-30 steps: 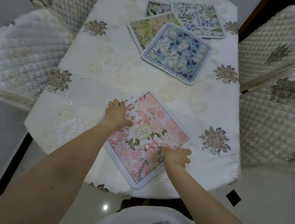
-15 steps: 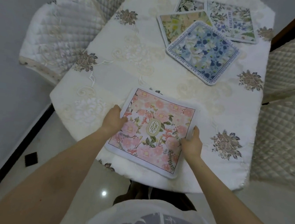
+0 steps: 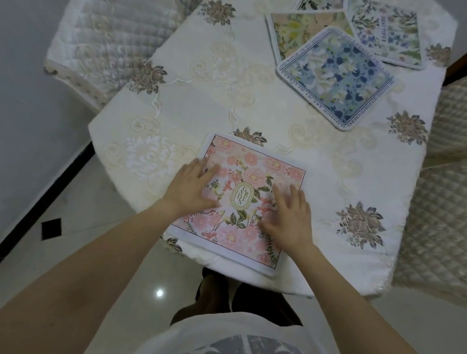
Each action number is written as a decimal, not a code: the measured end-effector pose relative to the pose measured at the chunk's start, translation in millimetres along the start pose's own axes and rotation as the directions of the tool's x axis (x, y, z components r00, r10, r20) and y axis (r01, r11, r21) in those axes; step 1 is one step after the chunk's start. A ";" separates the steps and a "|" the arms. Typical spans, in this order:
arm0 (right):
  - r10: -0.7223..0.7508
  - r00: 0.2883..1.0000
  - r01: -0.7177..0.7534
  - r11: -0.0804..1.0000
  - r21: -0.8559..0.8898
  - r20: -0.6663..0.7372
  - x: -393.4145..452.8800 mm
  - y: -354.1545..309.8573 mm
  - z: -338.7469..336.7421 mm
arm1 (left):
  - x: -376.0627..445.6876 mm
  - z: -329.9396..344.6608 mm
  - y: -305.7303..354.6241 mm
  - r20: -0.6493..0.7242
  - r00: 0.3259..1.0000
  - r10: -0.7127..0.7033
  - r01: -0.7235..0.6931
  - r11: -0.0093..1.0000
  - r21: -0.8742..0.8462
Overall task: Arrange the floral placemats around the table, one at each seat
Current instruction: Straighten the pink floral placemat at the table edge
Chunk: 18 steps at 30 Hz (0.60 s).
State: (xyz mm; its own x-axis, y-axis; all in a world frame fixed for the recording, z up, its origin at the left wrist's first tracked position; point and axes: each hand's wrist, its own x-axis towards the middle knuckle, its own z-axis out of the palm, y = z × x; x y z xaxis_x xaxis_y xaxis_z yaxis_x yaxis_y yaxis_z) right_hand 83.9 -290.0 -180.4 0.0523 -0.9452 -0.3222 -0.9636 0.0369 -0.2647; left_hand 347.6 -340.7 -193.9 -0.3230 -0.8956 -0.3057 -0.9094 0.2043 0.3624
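Where the table [image 3: 173, 129] meets its near edge, one pink placemat [image 3: 259, 165] lies flat, its near border almost at that edge. Both hands rest on it palm down, fingers spread and gripping nothing — the left hand [image 3: 193, 186] by its left side, the right hand [image 3: 292, 215] right of the "GARDEN" oval. Toward the far right corner four more placemats overlap in a loose pile — a blue placemat [image 3: 336, 78] on top, nearest. Five in all. Quilted chairs [image 3: 112, 29] stand around the table.
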 end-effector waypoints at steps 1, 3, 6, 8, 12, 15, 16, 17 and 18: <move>-0.028 0.999 0.029 0.999 -0.022 0.035 3.5 -0.2 1.7 | 2.4 1.0 0.3 0.023 1.000 0.002 -0.002 1.000 -0.002; -0.040 0.996 0.042 0.999 -0.027 0.084 10.4 0.1 4.5 | 5.7 3.1 0.1 0.049 0.999 -0.004 0.004 1.000 0.001; -0.032 0.989 0.044 0.996 -0.082 0.143 15.2 2.0 11.6 | 6.4 6.8 -2.3 0.049 0.999 -0.003 0.005 0.999 -0.037; -0.041 0.990 0.057 0.992 -0.116 0.133 11.2 2.5 18.8 | 5.1 8.3 -4.2 0.035 0.999 0.004 -0.002 0.998 -0.068; -0.040 0.994 0.052 0.992 -0.115 0.103 -0.3 -0.2 32.1 | 2.4 10.0 -7.1 0.030 0.999 0.026 -0.024 0.998 -0.055; -0.022 0.996 0.029 0.996 -0.088 0.085 -7.2 -3.2 38.6 | -0.1 12.2 -8.1 0.030 0.999 0.036 -0.035 0.998 -0.051; -0.016 0.996 0.024 0.996 -0.085 0.084 -9.8 -4.7 40.2 | -0.7 12.6 -8.5 0.026 0.999 0.040 -0.039 0.998 -0.058; -0.011 0.996 0.018 0.996 -0.086 0.087 -12.2 -6.3 41.6 | -0.8 12.4 -9.2 0.021 0.999 0.043 -0.041 0.997 -0.070; -0.007 0.996 0.015 0.996 -0.085 0.090 -14.3 -7.5 42.6 | -0.8 11.9 -9.8 0.016 0.999 0.045 -0.043 0.996 -0.082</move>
State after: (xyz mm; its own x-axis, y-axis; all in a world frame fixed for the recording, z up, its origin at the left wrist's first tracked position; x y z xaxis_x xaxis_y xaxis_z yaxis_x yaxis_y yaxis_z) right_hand 101.5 -262.9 -212.5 0.0824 -0.9124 -0.4010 -0.9815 -0.0046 -0.1913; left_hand 353.7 -337.3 -207.7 -0.3678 -0.8789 -0.3036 -0.8699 0.2097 0.4465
